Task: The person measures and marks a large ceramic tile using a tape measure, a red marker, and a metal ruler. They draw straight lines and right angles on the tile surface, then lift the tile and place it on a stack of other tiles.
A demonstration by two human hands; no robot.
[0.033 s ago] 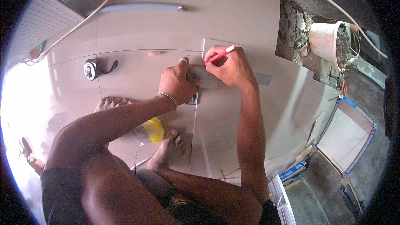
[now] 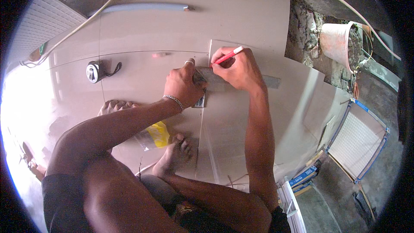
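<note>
My left hand (image 2: 183,84), with a ring and a chain bracelet, is closed on the stock of a try square and presses it down. Its grey metal blade (image 2: 271,82) runs to the right across a light tile piece (image 2: 224,44), whose far corner shows. My right hand (image 2: 239,71) pinches a red pencil with a white end (image 2: 228,56). The pencil is tilted, its lower end beside the blade's far edge; the tip is mostly hidden by my fingers. Part of the blade lies under my right hand.
On the tiled floor (image 2: 142,73) lie a tape measure (image 2: 92,72), a small pink piece (image 2: 158,55), a blue-grey tube (image 2: 144,7) and a yellow-marked clear packet (image 2: 158,134) near my feet. A tipped bucket (image 2: 336,43) and a taped tile stack (image 2: 358,136) stand right. A cable (image 2: 103,11) crosses left.
</note>
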